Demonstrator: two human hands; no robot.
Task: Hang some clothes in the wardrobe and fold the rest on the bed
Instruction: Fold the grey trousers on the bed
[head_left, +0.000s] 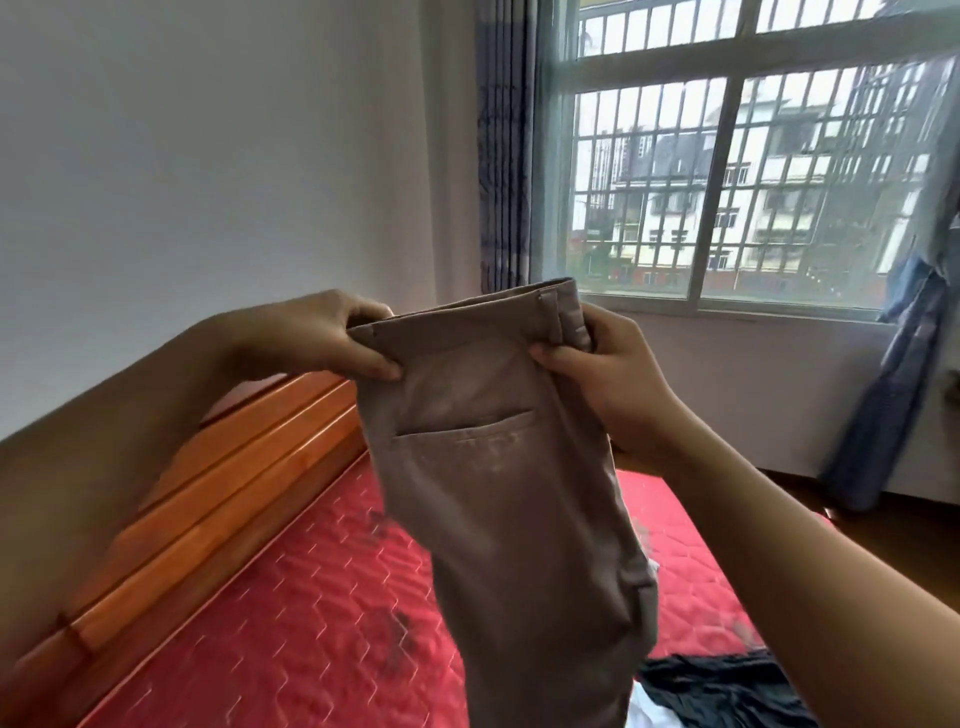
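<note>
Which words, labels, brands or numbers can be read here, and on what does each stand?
None can be read.
Khaki trousers, gripped at the waistband by the left hand and the right hand: no label or brand shows.
Red quilted mattress: only a stitched pattern, no writing.
Buildings outside the barred window: any signs are too blurred to read.

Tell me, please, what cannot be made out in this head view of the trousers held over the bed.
- The trousers: lower legs and hems cut off by the head view's bottom edge.
- The left hand and right hand: the fingers behind the waistband are hidden by fabric.
- The dark garment on the mattress: partly behind the trousers and right forearm; its kind is unclear.
- The wardrobe: out of frame.
</note>
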